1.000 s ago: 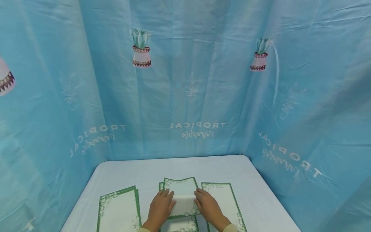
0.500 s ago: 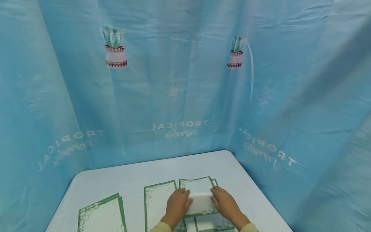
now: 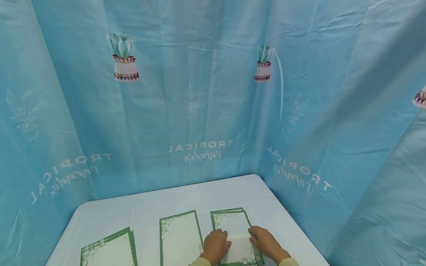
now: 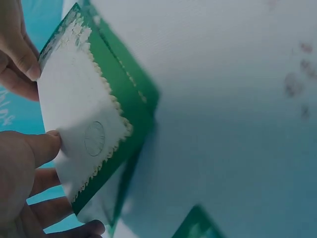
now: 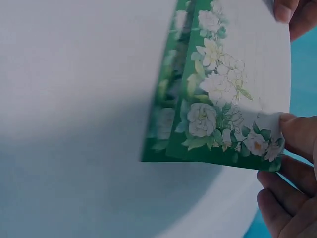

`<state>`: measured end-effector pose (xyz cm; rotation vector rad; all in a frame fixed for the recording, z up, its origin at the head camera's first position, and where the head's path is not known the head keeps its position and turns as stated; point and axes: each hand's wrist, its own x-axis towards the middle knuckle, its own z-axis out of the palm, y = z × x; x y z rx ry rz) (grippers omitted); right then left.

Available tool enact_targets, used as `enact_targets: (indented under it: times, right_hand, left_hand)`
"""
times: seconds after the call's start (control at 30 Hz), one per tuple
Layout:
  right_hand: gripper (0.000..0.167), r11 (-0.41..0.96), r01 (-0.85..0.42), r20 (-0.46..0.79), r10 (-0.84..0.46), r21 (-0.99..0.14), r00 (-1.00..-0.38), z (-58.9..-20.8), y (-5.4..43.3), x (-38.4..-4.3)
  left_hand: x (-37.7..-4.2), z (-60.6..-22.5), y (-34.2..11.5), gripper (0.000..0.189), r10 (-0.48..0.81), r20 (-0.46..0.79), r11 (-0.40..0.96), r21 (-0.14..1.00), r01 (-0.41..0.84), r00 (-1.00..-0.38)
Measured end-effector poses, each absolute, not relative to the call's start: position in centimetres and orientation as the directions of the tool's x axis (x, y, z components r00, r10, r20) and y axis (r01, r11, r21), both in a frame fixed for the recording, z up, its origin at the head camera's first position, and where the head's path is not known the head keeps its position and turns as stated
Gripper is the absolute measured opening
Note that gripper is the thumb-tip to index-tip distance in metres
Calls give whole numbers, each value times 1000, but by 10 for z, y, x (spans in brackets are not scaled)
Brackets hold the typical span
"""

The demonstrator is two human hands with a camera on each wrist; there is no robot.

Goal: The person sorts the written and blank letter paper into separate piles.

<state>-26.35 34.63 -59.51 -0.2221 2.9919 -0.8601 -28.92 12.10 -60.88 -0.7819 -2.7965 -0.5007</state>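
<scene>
Both hands hold one sheet of paper [image 3: 235, 223], white with a green floral border. My left hand [image 3: 214, 244] pinches its left edge between thumb and fingers, and my right hand [image 3: 266, 242] pinches the right edge. The held sheet bends slightly across the middle. It lies nearly over another bordered sheet [image 3: 241, 209], whose green edge shows past the top and right. In the left wrist view the left thumb [image 4: 47, 146] presses on the white face near a small printed oval. Flowers along the green border [image 5: 218, 89] show in the right wrist view.
One bordered sheet [image 3: 181, 236] lies in the middle of the white table [image 3: 143, 203]. At the left is a small stack of similar sheets [image 3: 110, 251], slightly fanned. A blue curtain [image 3: 199, 111] with printed potted plants hangs around the table's back and sides.
Both hands have carried the sheet rightward from over the middle sheet to over the right-hand one, and lowered it closer. The head view has turned to the right.
</scene>
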Motion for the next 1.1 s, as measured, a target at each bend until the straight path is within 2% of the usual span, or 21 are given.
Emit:
enact_targets:
  times: [0.17,0.4,0.53,0.6,0.8,1.1]
  right_hand:
    - [28,836,-127,15,-141,-534,-990,-611,347,-265]
    - [28,858,-123,-4,-144,-498,-990,-630,345,-266]
    - [27,885,-155,50,-148,-438,-988,-634,343,-266]
    - [28,904,-187,104,-159,-385,-982,-632,342,-264]
    - [36,897,-353,254,-288,-267,-923,-620,321,-265]
    - [45,860,-454,243,-400,-235,-884,-603,259,-273]
  left_hand:
    - [-289,-623,126,31,467,198,823,260,505,-862]
    - [-284,-630,126,36,451,163,858,194,477,-878]
    - [-283,-628,127,40,440,162,867,181,465,-883]
    - [-282,-626,125,43,446,199,863,160,479,-872]
    - [-282,-609,87,46,440,309,855,145,499,-843]
    - [-287,-603,-6,42,283,292,899,251,358,-914]
